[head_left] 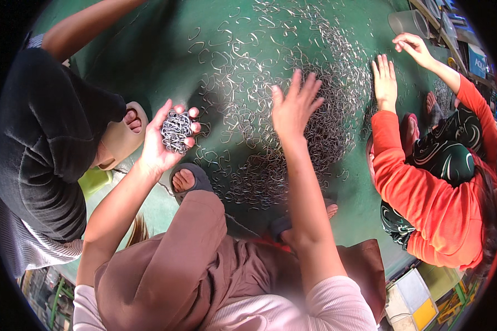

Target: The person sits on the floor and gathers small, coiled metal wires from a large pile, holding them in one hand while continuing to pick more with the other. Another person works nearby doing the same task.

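My left hand (159, 148), palm up, cups a clump of small bent metal wire hooks (176, 131) with its fingers curled round the edge. Over the large heap of the same grey hooks (334, 118) is my right hand (297, 109), back upward and fingers spread, holding nothing that I can see. Whether its fingertips touch the heap I cannot tell. Looser hooks (226, 60) lie scattered on the green floor (143, 66) to the left of the heap and beyond it.
At right squats a person in an orange top (425, 204), one hand (385, 83) by the heap's edge, the other raised. Another person in dark clothes (44, 138) sits close on my left. A clear plastic tub (408, 23) lies at the far right. My sandalled foot (185, 180) is near the hooks.
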The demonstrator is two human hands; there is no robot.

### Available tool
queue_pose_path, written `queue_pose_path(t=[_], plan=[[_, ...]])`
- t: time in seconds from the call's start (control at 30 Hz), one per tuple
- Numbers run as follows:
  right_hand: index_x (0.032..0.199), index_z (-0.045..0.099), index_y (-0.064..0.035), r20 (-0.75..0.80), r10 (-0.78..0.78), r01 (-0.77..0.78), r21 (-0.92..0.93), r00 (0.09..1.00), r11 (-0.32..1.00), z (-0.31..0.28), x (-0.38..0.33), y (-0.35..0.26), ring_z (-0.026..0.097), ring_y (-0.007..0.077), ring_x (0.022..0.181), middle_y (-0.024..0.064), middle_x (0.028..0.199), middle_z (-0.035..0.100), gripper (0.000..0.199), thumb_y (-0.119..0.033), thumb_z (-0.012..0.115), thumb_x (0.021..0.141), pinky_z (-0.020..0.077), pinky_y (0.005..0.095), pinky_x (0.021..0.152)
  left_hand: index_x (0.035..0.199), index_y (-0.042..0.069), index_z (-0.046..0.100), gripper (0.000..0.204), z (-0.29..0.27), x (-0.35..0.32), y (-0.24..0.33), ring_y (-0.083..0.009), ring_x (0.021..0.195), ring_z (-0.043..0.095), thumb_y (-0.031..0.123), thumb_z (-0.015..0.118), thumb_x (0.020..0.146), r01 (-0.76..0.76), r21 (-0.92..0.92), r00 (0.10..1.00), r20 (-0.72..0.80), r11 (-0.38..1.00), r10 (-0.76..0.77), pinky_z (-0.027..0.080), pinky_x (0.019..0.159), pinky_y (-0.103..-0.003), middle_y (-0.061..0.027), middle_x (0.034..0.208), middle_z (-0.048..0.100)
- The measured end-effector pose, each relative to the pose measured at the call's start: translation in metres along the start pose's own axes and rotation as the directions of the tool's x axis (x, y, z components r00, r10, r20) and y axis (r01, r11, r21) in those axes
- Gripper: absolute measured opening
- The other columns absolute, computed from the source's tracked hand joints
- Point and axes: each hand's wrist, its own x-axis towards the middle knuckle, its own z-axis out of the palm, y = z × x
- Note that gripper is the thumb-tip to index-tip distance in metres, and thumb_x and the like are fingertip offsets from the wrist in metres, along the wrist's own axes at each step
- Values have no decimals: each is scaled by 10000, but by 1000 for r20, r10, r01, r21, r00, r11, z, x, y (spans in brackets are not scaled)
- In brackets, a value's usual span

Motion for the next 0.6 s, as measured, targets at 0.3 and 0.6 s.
queue_pose_path(t=[0.3, 0.6], plan=[[1349, 386, -296, 132, -167, 175, -51, 977, 983, 4, 7, 24, 109, 396, 1361, 125, 1476, 186, 553, -513, 493, 852, 64, 724, 982, 809, 138, 511, 259, 8, 4, -4, -205, 760, 513, 360, 465, 933, -6, 34, 999, -44, 999, 8, 469, 451, -262, -56, 931, 494], [1192, 512, -174, -4, -226, 226, 86, 974, 970, -7, 10, 31, 328, 368, 1233, 158, 1282, 394, 378, -349, 547, 859, 218, 615, 977, 819, 114, 515, 293, 2, 4, 2, -240, 787, 553, 377, 454, 932, -6, -15, 1000, -16, 1000, 6, 501, 495, -308, -83, 942, 520]])
